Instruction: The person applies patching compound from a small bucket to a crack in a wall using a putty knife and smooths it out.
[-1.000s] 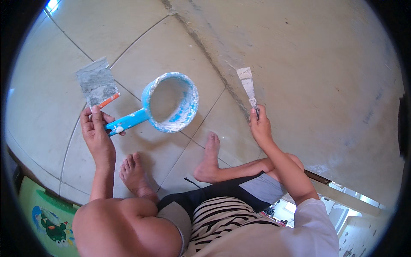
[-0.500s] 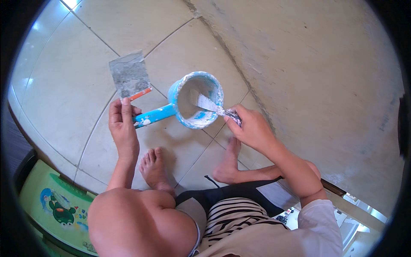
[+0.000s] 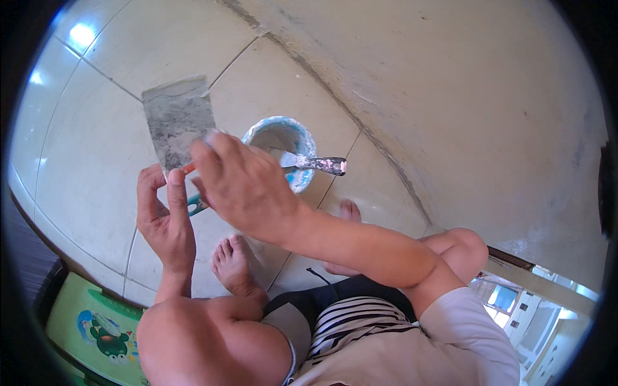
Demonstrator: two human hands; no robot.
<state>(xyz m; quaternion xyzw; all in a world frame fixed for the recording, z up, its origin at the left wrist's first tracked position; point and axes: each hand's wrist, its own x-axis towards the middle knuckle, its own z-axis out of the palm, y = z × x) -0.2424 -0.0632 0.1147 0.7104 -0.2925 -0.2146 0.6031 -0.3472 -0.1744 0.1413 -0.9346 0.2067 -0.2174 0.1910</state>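
Note:
My left hand [image 3: 166, 222] pinches the lower edge of a flat, grey-smeared putty spreader [image 3: 180, 122] with an orange strip along that edge. Over the strip's right end is my right hand [image 3: 248, 183], its fingers curled and partly smeared by motion; whether they grip the strip is hidden. A blue dipper [image 3: 305, 145], crusted with white putty, lies beyond the right hand. Its handle [image 3: 196, 205] runs toward my left hand, and I cannot tell whether that hand holds it. A putty knife [image 3: 329, 165] rests in the dipper, its dark, spattered handle over the rim.
Pale floor tiles [image 3: 84, 148] lie below, and a rough grey joint line [image 3: 341, 106] divides them from a plain beige surface [image 3: 463, 116] on the right. My bare feet [image 3: 235, 264] are under my arms. A green plastic stool [image 3: 96, 321] with a frog picture stands at the lower left.
My right hand has let go of the putty knife and moved left to the spreader. The knife now leans in the dipper. Spreader and left hand have shifted slightly left in view.

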